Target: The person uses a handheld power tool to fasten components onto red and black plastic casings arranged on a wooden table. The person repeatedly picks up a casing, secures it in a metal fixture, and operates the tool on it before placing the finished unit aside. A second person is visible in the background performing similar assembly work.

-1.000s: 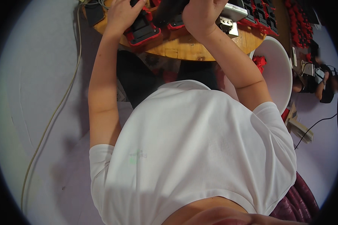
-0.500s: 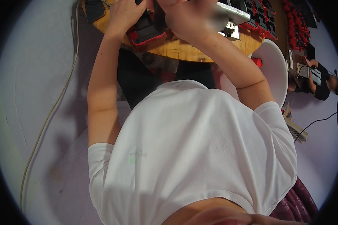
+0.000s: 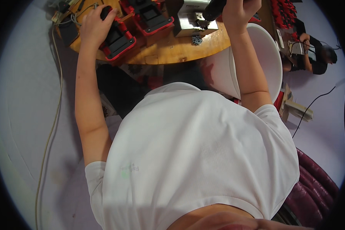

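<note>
At the far left of the table, my left hand [image 3: 96, 25] is closed around a dark rounded part at the far end of a red and black plastic case [image 3: 120, 43]. The case lies near the table's front edge. My right hand [image 3: 240, 14], raised over the right side, grips a black cylindrical tool [image 3: 214, 9] that looks like an electric screwdriver. Its tip end is beside a shiny metal screw feeder box [image 3: 188, 23]. A small pile of screws [image 3: 196, 40] sits in front of that box. The far part of the right hand is cut off by the upper edge.
Another red and black case [image 3: 151, 21] lies between my left hand and the metal box. A white tub [image 3: 262, 57] stands right of the wooden table [image 3: 161, 55]. Cables [image 3: 78, 17] run at far left. A co-worker [image 3: 314, 53] sits at far right, beside red parts [image 3: 283, 13].
My hands have moved apart, the left to the left, the right to the right with the black tool. The view has shifted, so the screw pile and the cases now show.
</note>
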`<state>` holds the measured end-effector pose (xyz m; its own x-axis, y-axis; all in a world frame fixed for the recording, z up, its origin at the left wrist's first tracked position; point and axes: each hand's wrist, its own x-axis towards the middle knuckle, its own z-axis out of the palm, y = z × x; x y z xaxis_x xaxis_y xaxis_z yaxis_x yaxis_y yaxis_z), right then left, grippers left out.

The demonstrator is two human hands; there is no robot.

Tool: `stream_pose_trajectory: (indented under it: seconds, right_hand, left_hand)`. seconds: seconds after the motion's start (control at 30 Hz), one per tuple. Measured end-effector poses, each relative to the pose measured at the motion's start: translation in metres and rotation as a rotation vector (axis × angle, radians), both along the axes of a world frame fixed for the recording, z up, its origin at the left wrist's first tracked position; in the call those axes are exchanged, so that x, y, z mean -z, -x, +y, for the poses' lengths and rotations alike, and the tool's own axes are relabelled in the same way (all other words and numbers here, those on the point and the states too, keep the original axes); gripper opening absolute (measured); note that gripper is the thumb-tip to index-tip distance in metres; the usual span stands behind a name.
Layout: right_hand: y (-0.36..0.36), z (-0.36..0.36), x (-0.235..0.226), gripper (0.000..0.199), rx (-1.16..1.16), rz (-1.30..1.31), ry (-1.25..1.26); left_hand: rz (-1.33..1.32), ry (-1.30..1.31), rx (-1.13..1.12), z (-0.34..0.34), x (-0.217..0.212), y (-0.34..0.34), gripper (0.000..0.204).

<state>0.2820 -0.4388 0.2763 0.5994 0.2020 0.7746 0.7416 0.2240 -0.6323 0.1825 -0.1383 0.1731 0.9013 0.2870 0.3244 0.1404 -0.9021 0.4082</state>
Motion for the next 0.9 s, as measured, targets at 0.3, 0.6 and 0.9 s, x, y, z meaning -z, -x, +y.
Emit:
stream_pose_trajectory:
  seconds: [0.3, 0.6, 0.9]
  right_hand:
    - [0.012, -0.021, 0.025, 0.053, 0.079, 0.102, -0.066]
    - [0.001, -0.003, 0.007, 0.038, -0.029, 0.221, 0.025]
    - [0.081, 0.118, -0.014, 0.047, -0.509, 0.355, -0.371]
  left_hand:
    - [0.021, -0.005, -0.005, 0.004, -0.002, 0.002, 0.059]
    - [-0.017, -0.027, -0.007, 0.006, 0.005, 0.001, 0.057]
    - [0.146, 0.099, -0.09, -0.017, -0.03, 0.011, 0.057]
